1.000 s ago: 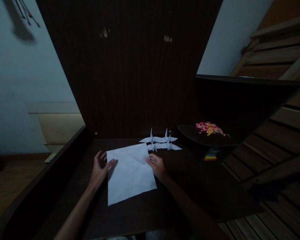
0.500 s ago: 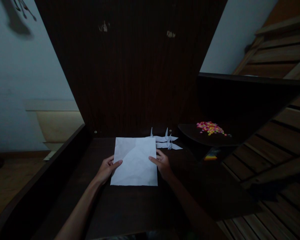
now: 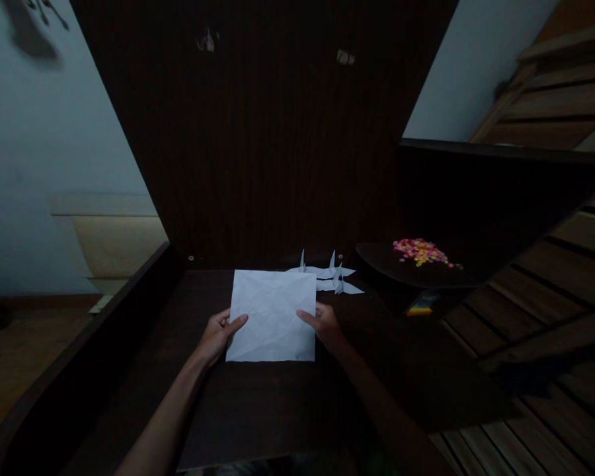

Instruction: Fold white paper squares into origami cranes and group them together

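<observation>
A roughly square sheet of white paper (image 3: 272,317) with faint creases is held up over the dark desk. My left hand (image 3: 219,334) grips its left edge, thumb on the front and fingers curled behind. At the right edge my right hand (image 3: 323,322) pinches it the same way, its fingers mostly hidden by the sheet. Just behind the paper's upper right corner lie several folded white paper cranes (image 3: 338,281), partly covered by the sheet.
Small colourful beads or pieces (image 3: 421,251) are heaped on a rounded dark shelf (image 3: 381,264) at the right. A tall dark panel (image 3: 277,145) rises behind the desk (image 3: 258,416). A raised side board (image 3: 89,337) borders the left.
The paper tilts a little differently, looking shorter in height, and sits slightly farther right in view. Both hands keep their hold on its edges. The whole view has shifted slightly.
</observation>
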`<state>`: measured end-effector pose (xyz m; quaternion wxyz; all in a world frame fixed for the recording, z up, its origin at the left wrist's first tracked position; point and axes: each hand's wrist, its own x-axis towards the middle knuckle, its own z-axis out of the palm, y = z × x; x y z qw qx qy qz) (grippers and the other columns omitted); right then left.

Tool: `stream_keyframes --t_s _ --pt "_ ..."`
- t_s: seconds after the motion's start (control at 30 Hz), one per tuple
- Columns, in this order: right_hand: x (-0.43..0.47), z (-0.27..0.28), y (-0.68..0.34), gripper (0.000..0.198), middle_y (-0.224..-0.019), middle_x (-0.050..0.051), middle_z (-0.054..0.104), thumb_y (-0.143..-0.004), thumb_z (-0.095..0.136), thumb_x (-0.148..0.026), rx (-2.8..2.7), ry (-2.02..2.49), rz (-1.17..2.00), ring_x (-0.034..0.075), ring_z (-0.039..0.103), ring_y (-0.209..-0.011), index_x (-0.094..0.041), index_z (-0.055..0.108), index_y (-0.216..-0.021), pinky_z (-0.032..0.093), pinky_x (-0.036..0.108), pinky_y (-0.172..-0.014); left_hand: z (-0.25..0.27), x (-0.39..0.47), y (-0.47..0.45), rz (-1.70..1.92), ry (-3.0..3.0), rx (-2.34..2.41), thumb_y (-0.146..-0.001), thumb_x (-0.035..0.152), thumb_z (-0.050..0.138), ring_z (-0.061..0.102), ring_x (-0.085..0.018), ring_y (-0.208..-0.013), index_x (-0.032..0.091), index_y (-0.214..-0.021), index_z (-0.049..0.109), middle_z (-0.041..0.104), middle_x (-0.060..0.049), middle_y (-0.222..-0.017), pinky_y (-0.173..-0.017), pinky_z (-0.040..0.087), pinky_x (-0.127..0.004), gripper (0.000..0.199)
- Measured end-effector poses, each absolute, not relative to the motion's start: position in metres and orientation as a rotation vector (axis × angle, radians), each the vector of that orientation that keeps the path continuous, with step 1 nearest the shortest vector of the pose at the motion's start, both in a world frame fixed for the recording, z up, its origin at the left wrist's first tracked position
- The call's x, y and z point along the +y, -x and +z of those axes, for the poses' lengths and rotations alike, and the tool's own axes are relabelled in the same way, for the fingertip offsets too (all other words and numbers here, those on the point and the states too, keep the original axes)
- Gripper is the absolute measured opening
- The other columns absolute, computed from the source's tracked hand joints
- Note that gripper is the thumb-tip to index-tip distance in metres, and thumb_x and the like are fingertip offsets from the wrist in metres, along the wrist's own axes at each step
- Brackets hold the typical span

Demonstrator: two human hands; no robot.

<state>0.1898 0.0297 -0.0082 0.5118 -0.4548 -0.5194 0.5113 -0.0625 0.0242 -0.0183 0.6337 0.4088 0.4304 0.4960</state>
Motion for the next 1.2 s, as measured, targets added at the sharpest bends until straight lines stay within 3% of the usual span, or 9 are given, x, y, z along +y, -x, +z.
stream_keyframes --t_s 0.13,0.23,0.33,0.43,0.5,0.67,0.77,1.0,1.2 --pt "0.024 -0.008 -0.186 0.033 -0.077 0.01 0.071 -0.07 0.066 -0.041 -1.368 1.267 1.126 0.024 0.065 -0.071 -0.009 0.069 -0.079 0.051 0.033 -0.062 -0.021 0.024 0.058 1.137 -0.949 1.025 -0.062 0.037 0.08 0.069 -0.023 -0.069 0.011 -0.091 0.069 0.073 -0.008 -0.077 -0.067 0.053 -0.032 0.04" --pt "0.015 0.0 -0.182 0.037 -0.097 0.013 0.071 -0.078 0.06 -0.04 -1.559 1.319 1.039 0.029 0.065 -0.092 -0.01 0.071 -0.096 0.05 0.04 -0.083 -0.019 0.023 0.054 1.133 -0.928 1.024 -0.062 0.038 0.08 0.069 -0.024 -0.07 0.012 -0.089 0.069 0.074 -0.008 -0.078 -0.065 0.053 -0.031 0.04" --pt "0.006 0.012 -0.182 0.062 -0.143 0.012 0.042 -0.079 0.063 -0.039 -1.927 0.974 1.024 0.029 0.042 -0.129 -0.017 0.047 -0.135 0.031 0.043 -0.107 -0.016 0.022 0.05 1.13 -0.89 1.02 -0.06 0.038 0.081 0.069 -0.025 -0.072 0.011 -0.092 0.069 0.074 -0.009 -0.08 -0.065 0.053 -0.032 0.043" --pt "-0.001 0.017 -0.182 0.073 -0.154 0.008 0.01 -0.078 0.064 -0.045 -2.16 0.815 1.102 0.03 0.02 -0.14 -0.021 0.036 -0.141 0.019 0.044 -0.113 -0.015 0.02 0.048 1.141 -0.861 0.998 -0.056 0.035 0.083 0.07 -0.026 -0.072 0.011 -0.099 0.068 0.074 -0.009 -0.081 -0.065 0.054 -0.033 0.051" --pt "-0.002 0.013 -0.179 0.064 -0.155 0.008 0.005 -0.086 0.054 -0.047 -2.177 0.813 1.134 0.029 0.016 -0.141 -0.021 0.035 -0.142 0.017 0.044 -0.113 -0.015 0.02 0.047 1.136 -0.84 0.974 -0.055 0.032 0.083 0.07 -0.026 -0.074 0.011 -0.103 0.067 0.074 -0.009 -0.083 -0.066 0.055 -0.033 0.055" --pt "0.005 -0.01 -0.168 0.046 -0.142 0.011 0.044 -0.085 0.055 -0.031 -1.886 1.059 0.972 0.026 0.045 -0.127 -0.019 0.054 -0.13 0.034 0.04 -0.107 -0.013 0.019 0.046 1.066 -0.682 0.887 -0.066 0.04 0.077 0.069 -0.029 -0.089 0.012 -0.111 0.064 0.074 -0.012 -0.093 -0.077 0.054 -0.035 0.055" --pt "0.011 -0.017 -0.165 0.056 -0.105 0.008 0.067 -0.075 0.062 -0.023 -1.665 1.103 1.044 0.02 0.065 -0.088 -0.018 0.051 -0.13 0.052 0.034 -0.08 -0.009 0.019 0.047 0.937 -0.61 0.739 -0.073 0.057 0.065 0.066 -0.031 -0.098 0.01 -0.114 0.062 0.071 -0.016 -0.1 -0.083 0.052 -0.038 0.063" --pt "0.02 -0.016 -0.171 0.059 -0.077 0.001 0.064 -0.067 0.068 -0.026 -1.344 1.076 1.184 0.015 0.062 -0.07 -0.016 0.054 -0.123 0.049 0.027 -0.063 -0.007 0.012 0.048 0.856 -0.89 0.708 -0.06 0.013 0.082 0.066 -0.027 -0.096 0.016 -0.121 0.058 0.069 -0.012 -0.109 -0.084 0.051 -0.034 0.066" --pt "0.027 -0.01 -0.181 0.042 -0.068 -0.001 0.065 -0.065 0.068 -0.027 -1.299 1.127 1.435 0.013 0.057 -0.059 -0.016 0.064 -0.105 0.042 0.024 -0.057 -0.009 0.016 0.051 0.843 -0.952 0.788 -0.064 0.016 0.08 0.067 -0.022 -0.088 0.015 -0.119 0.061 0.071 -0.011 -0.101 -0.076 0.053 -0.03 0.058"
